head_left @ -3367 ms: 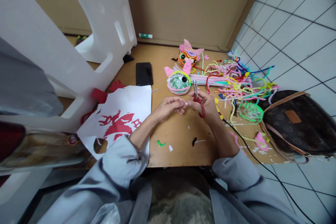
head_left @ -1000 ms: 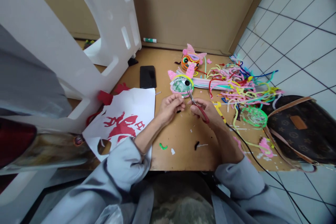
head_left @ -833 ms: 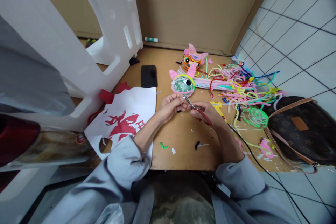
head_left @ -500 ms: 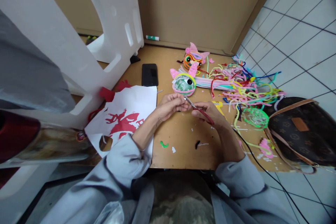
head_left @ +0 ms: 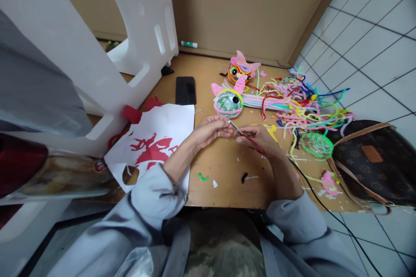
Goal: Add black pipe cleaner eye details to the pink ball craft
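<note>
My right hand (head_left: 260, 138) is closed around red-handled scissors (head_left: 242, 133), whose blades point up and left toward my left hand. My left hand (head_left: 209, 129) pinches a tiny piece at the blade tips; the piece is too small to name. Both hands hover over the brown table (head_left: 224, 169). Just beyond them sits a round green and pink pipe-cleaner figure (head_left: 228, 101) with pink ears and a black eye. An orange one (head_left: 240, 70) stands farther back.
A tangle of coloured pipe cleaners (head_left: 299, 104) covers the table's right part, near a brown handbag (head_left: 373, 160). A yellow glue gun (head_left: 270, 129) lies by my right hand. A black phone (head_left: 185, 90), white paper with a red cut-out (head_left: 152, 143) and a white plastic frame (head_left: 97, 52) lie left.
The scissors have tipped from pointing up to slanting left toward my left hand's fingertips. Both hands stay close together; the view has drifted slightly.
</note>
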`<control>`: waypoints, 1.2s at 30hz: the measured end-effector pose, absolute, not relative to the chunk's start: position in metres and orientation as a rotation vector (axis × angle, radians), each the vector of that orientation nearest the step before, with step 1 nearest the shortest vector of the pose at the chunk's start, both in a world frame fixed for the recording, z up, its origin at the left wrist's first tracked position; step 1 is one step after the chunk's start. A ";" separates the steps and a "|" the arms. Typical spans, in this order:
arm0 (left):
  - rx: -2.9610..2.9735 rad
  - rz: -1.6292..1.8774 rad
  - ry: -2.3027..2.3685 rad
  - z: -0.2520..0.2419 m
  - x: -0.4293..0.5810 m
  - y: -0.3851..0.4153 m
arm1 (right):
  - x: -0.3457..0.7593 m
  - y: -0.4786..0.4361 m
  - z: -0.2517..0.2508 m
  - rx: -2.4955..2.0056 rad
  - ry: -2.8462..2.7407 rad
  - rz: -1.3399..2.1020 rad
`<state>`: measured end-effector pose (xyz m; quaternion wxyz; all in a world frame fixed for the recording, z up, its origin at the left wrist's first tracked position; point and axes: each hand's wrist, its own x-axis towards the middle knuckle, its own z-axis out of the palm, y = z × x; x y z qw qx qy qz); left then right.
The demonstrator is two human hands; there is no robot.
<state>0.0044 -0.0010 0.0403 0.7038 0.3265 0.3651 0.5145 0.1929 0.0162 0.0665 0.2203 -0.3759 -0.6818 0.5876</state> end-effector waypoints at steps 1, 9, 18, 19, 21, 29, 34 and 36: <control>0.725 1.142 0.813 0.040 0.004 -0.001 | 0.193 0.016 0.066 -1.041 -1.894 1.621; 0.734 1.129 0.822 0.038 0.003 0.000 | 0.194 0.017 0.066 -1.097 -1.956 1.593; 0.722 1.129 0.815 0.039 0.003 0.000 | 0.194 0.018 0.065 -1.141 -2.043 1.512; 0.724 1.128 0.816 0.039 0.003 0.000 | 0.195 0.019 0.065 -1.143 -2.046 1.510; 0.729 1.125 0.821 0.038 0.002 0.000 | 0.195 0.020 0.064 -1.147 -2.048 1.512; 0.738 1.122 0.811 0.037 0.001 0.000 | 0.194 0.019 0.065 -1.135 -2.034 1.524; 0.742 1.116 0.817 0.039 0.001 0.000 | 0.194 0.019 0.065 -1.142 -2.046 1.515; 0.737 1.116 0.812 0.040 0.000 0.000 | 0.195 0.019 0.065 -1.145 -2.051 1.513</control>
